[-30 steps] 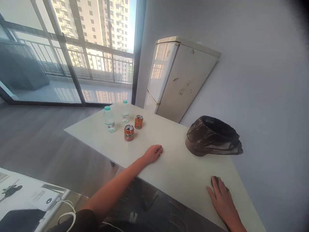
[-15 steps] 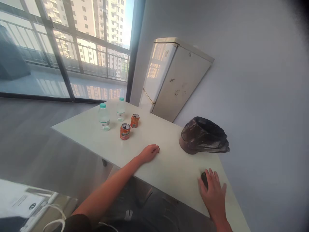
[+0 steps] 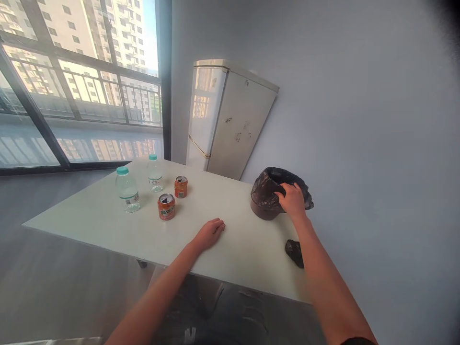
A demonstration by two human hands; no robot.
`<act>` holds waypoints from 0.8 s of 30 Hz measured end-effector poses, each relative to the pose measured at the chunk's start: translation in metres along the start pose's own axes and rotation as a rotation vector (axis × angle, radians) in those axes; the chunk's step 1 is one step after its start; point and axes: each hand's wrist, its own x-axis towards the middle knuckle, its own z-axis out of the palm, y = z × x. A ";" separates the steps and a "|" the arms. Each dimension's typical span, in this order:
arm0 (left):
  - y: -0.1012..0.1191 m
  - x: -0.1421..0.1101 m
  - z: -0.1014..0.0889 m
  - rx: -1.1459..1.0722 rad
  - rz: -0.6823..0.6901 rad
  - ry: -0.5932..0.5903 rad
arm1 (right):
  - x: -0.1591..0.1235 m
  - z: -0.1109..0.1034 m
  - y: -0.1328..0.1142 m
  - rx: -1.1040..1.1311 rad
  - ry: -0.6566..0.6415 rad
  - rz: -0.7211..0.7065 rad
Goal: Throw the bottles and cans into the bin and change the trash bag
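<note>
A small brown bin (image 3: 264,210) lined with a black trash bag (image 3: 262,189) stands toward the table's right end. My right hand (image 3: 293,199) is at its near rim, thumb and fingers closed on the bag's edge. Below that forearm lies a dark bundle, apparently folded black plastic (image 3: 294,251), partly hidden by the arm. My left hand (image 3: 209,234) rests on the white table (image 3: 230,258), fingers loosely curled and nothing visible in them.
Two clear bottles with teal caps, one nearer (image 3: 127,191) and one farther (image 3: 154,173), stand at the left. Beside them are two opened orange cans, a front can (image 3: 166,207) and a back can (image 3: 181,187). A refrigerator (image 3: 237,120) stands behind the table.
My right hand has left the dark bundle and moved forward to the bin, taking hold of the bag's edge. My left hand stays on the table. The view has swung right.
</note>
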 end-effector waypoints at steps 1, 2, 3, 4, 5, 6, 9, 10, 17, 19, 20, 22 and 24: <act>0.004 -0.002 -0.001 0.010 0.005 0.000 | 0.002 0.001 -0.001 0.019 -0.006 0.016; 0.009 -0.007 -0.003 0.024 0.006 0.002 | 0.002 0.001 -0.004 0.032 -0.006 0.026; 0.016 -0.014 -0.006 0.040 0.007 0.016 | -0.001 0.000 -0.010 0.043 -0.001 0.027; 0.024 -0.023 -0.010 0.057 0.009 0.051 | -0.007 -0.003 -0.017 0.054 0.005 0.013; 0.034 -0.034 -0.017 0.073 0.017 0.110 | -0.014 -0.006 -0.027 0.072 0.017 -0.010; 0.043 -0.045 -0.025 0.093 0.031 0.194 | -0.022 -0.009 -0.038 0.095 0.035 -0.041; 0.067 -0.073 -0.069 0.185 0.075 0.573 | -0.045 -0.018 -0.080 0.179 0.106 -0.157; 0.069 -0.078 -0.088 0.231 0.061 0.724 | -0.050 -0.020 -0.095 0.206 0.122 -0.193; 0.014 -0.062 -0.219 0.535 -0.343 1.149 | -0.053 -0.034 -0.176 0.333 0.073 -0.360; -0.008 -0.051 -0.234 0.472 -0.480 1.085 | -0.060 -0.039 -0.179 0.344 0.092 -0.385; -0.017 -0.046 -0.238 0.438 -0.526 1.054 | -0.067 -0.041 -0.176 0.356 0.144 -0.391; -0.032 -0.040 -0.242 0.395 -0.568 1.008 | -0.087 -0.036 -0.160 0.399 0.344 -0.348; -0.043 -0.036 -0.241 0.395 -0.584 0.985 | -0.111 -0.019 -0.134 0.431 0.549 -0.208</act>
